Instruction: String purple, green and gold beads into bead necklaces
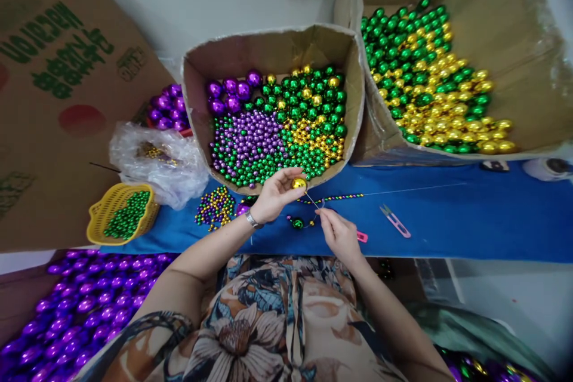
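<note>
My left hand point(276, 196) pinches a shiny gold bead point(299, 183) just over the front rim of the middle cardboard box. With closed fingers, my right hand point(340, 236) holds a thin needle point(312, 200) that reaches up to the gold bead. Whether the tip is inside the bead I cannot tell. Below the hands, a thread carries a green bead point(298, 223) and a few small ones. A strand of small beads point(342, 197) lies behind my right hand, its thread running right across the blue cloth point(447, 215).
The middle box point(268, 42) holds mixed beads; a larger box point(514, 59) with green and gold beads stands right. A yellow basket point(96, 221), plastic bag point(179, 182) and loose bead pile point(215, 208) are left. Pink thread snips point(396, 222) lie right. Purple beads point(98, 304) fill the lower left.
</note>
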### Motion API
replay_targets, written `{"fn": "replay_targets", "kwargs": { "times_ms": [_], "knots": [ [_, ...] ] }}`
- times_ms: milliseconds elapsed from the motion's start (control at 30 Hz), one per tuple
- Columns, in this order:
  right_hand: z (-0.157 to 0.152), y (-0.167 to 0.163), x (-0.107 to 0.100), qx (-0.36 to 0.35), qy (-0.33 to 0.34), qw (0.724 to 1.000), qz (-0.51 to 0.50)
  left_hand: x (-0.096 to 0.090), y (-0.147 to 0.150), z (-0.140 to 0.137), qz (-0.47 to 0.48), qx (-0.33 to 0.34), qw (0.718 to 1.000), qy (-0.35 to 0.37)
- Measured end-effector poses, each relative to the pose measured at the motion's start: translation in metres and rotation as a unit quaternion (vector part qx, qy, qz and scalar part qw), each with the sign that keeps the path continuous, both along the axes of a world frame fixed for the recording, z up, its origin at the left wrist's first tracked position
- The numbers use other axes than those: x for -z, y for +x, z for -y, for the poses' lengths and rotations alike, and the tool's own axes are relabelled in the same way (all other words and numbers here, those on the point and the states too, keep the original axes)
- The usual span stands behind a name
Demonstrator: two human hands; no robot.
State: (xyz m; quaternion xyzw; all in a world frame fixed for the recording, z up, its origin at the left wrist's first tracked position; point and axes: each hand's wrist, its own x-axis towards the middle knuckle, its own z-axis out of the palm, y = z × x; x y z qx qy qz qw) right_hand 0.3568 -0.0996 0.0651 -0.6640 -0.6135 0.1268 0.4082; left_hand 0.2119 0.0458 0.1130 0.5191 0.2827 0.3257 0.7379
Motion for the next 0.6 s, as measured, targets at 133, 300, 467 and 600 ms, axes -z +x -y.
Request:
{"fn": "replay_targets", "kwargs": {
  "times_ms": [133, 300, 467, 600],
  "knots": [
    [0.0, -0.001, 0.002, -0.014, 0.001, 1.0, -0.007, 0.002, -0.004, 0.006, 0.013, 0.049, 0.999, -0.018],
    [0.003, 0.004, 0.002, 0.008, -0.012, 1.0, -0.018, 0.006, 0.002, -0.02, -0.037, 0.035, 0.998, 0.042],
    [0.006, 0.007, 0.003, 0.04, -0.018, 0.999, -0.011, 0.017, 0.043, -0.065, -0.263, 0.002, 0.869, 0.419],
    [0.006, 0.007, 0.004, 0.05, -0.028, 0.998, -0.018, 0.02, 0.082, -0.08, -0.379, 0.059, 0.722, 0.576]
  ]
}}
